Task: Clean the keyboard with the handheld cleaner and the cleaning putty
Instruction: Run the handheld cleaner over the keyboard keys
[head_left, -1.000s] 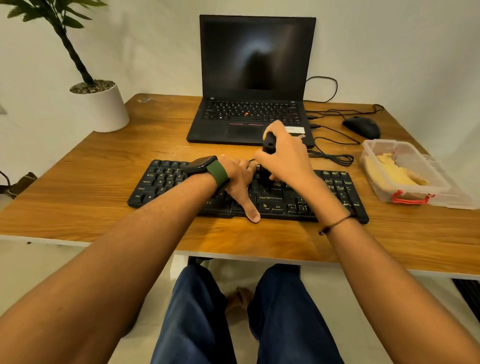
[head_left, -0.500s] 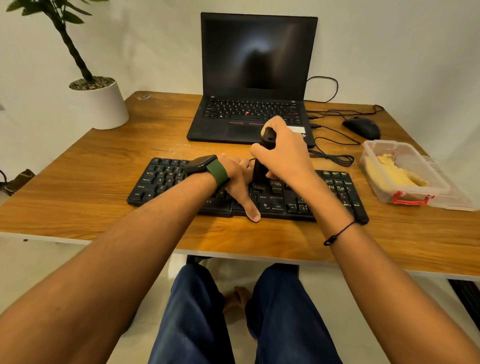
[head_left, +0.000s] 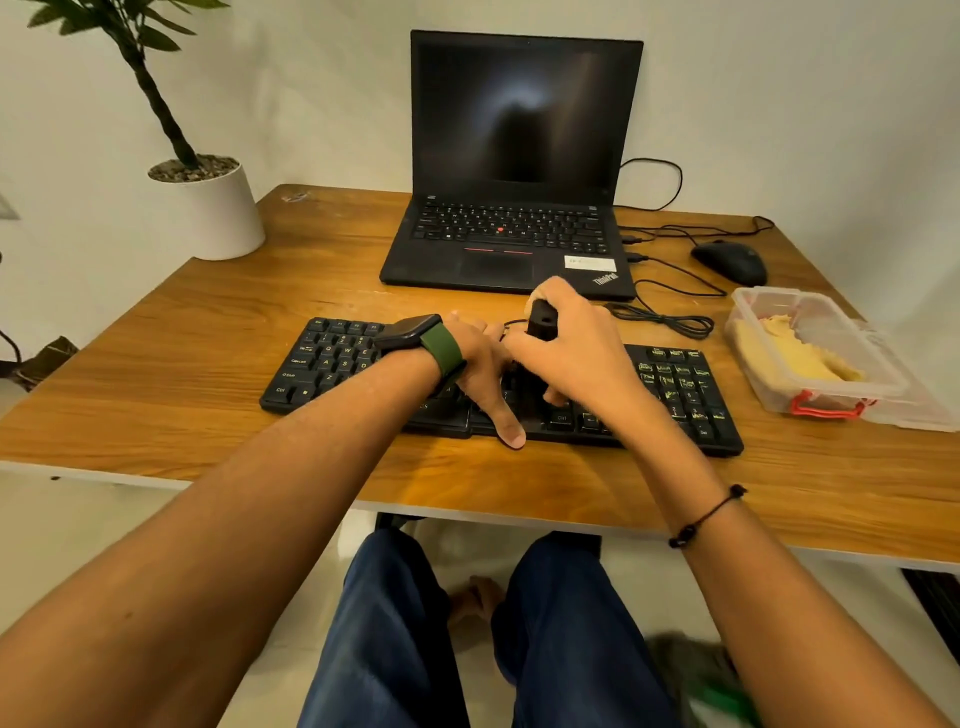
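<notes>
Centrally on the desk (head_left: 208, 332): black keyboard (head_left: 337, 358), near the front edge, lying left to right. Right hand (head_left: 576, 348) curled around the black cleaner (head_left: 542, 317), held upright over the middle of the keyboard, lower end down among the keys; exact contact point hidden by the fingers. Left hand (head_left: 480, 364) resting flat on the keyboard just left of the cleaner, fingers fairly straight, thumb reaching over the near edge onto the desk. Both hands touching or nearly so, side by side. Watch (head_left: 410, 332) with green strap on the left wrist, thin black bracelet (head_left: 706, 514) on the right. Putty (head_left: 795, 353), pale yellow, in the open clear box (head_left: 831, 395) with red clasp, at right, well apart from the keyboard. Beyond the keyboard, open laptop (head_left: 519, 156), screen dark. Black mouse (head_left: 730, 262) far right, cables (head_left: 670, 317) looping between it and the laptop. Potted plant (head_left: 208, 202) at far left corner.
</notes>
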